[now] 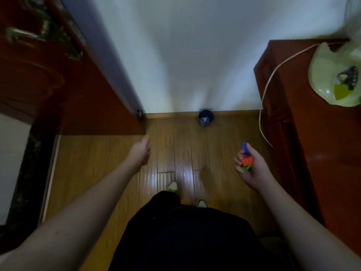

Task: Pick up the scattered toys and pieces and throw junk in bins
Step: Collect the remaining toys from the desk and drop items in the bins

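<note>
Hallway floor, two hands, toy pieces held, bin at far wall.

Near, at 4 o'clock: right hand point(252, 169), palm up, fingers curled round toy pieces point(247, 158), blue, orange and green. At 9 o'clock: left hand point(141, 151), back to camera, finger state cannot be told, nothing seen in it. Beyond, at 12 o'clock: dark bin point(206, 117) on wood floor point(175, 145), touching the white wall point(185, 55). Red door point(58, 79) at 10; red cabinet point(312, 124) at 2.

No text, label, brand, number or sign can be read anywhere here
</note>
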Tool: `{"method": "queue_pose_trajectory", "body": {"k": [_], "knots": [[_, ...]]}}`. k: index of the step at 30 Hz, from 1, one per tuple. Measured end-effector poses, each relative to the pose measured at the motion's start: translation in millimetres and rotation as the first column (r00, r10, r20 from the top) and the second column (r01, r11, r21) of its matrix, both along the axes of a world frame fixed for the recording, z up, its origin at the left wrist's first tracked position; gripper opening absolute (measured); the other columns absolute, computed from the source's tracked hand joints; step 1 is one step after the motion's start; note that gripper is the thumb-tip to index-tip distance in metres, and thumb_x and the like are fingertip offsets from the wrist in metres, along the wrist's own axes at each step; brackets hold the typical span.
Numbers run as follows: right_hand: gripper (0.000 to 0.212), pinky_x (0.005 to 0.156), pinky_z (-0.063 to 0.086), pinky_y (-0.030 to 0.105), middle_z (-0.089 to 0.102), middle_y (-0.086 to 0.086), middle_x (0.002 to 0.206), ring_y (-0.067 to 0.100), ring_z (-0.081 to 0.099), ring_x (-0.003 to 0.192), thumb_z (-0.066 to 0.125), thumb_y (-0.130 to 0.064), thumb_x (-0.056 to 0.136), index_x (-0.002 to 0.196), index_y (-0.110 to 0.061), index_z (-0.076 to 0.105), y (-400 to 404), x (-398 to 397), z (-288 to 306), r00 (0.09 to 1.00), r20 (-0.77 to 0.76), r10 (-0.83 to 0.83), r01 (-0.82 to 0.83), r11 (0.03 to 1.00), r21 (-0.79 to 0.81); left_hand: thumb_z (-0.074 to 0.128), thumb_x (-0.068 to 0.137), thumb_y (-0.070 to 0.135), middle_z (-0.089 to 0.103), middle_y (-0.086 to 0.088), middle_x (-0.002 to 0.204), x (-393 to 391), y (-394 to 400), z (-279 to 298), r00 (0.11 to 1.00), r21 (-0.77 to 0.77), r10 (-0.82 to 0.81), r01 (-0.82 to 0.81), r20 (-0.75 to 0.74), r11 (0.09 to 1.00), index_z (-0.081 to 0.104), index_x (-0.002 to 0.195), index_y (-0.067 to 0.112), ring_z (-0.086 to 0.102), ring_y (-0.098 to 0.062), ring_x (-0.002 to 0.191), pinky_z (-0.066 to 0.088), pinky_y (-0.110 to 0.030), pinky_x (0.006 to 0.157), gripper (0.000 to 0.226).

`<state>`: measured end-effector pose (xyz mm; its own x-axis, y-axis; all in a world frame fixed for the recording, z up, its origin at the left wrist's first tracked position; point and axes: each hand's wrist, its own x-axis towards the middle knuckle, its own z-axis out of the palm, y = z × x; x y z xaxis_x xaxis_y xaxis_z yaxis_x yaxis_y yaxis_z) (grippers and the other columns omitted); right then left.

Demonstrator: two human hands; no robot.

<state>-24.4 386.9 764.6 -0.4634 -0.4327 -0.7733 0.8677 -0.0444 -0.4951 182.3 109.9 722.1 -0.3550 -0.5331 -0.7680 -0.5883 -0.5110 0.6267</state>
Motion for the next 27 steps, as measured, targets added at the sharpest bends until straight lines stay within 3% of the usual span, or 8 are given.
{"method": "queue_pose_trajectory", "body": {"k": [9,14,18,27], "knots": [[0.031,0.04,0.029,0.02,0.049,0.0,0.064,0.01,0.043,0.051,0.051,-0.037,0.095,0.077,-0.012,0.054,-8,21,4,0.947,0.042,0.317,-0.314,0.946,-0.076,0.047,0.098,0.036,0.037,0.005,0.055,62,82,11,0.972,-0.033,0.235,-0.235,-0.01,0.971,0.05,0.072,0.022,0.031,-0.011,0.047,0.025,-0.028,0.047,0.03],[0.031,0.041,0.029,0.02,0.049,0.0,0.063,0.011,0.043,0.052,0.051,-0.037,0.095,0.077,-0.012,0.054,-14,37,5,0.893,0.043,0.449,-0.444,0.892,-0.088,0.047,0.1,0.03,0.032,0.002,0.056,113,121,14,0.897,-0.009,0.437,-0.438,-0.063,0.899,0.041,0.074,0.02,0.027,-0.01,0.041,0.02,-0.022,0.04,0.028],[0.032,0.04,0.028,0.021,0.049,0.001,0.062,0.012,0.042,0.052,0.051,-0.038,0.095,0.074,-0.013,0.051,-25,54,5,0.829,0.047,0.557,-0.552,0.829,-0.094,0.045,0.1,0.033,0.036,0.001,0.058,154,150,17,0.846,0.02,0.526,-0.526,-0.088,0.85,0.039,0.076,0.019,0.029,-0.01,0.043,0.019,-0.02,0.038,0.029],[0.032,0.037,0.028,0.02,0.045,0.001,0.061,0.012,0.041,0.048,0.049,-0.036,0.096,0.073,-0.013,0.048,-61,131,15,0.678,-0.012,0.735,-0.73,0.671,-0.128,0.047,0.1,0.026,0.045,-0.003,0.064,248,200,16,0.778,-0.109,0.625,-0.628,-0.061,0.771,0.048,0.074,0.013,0.037,-0.012,0.052,0.024,-0.024,0.045,0.029]]}}
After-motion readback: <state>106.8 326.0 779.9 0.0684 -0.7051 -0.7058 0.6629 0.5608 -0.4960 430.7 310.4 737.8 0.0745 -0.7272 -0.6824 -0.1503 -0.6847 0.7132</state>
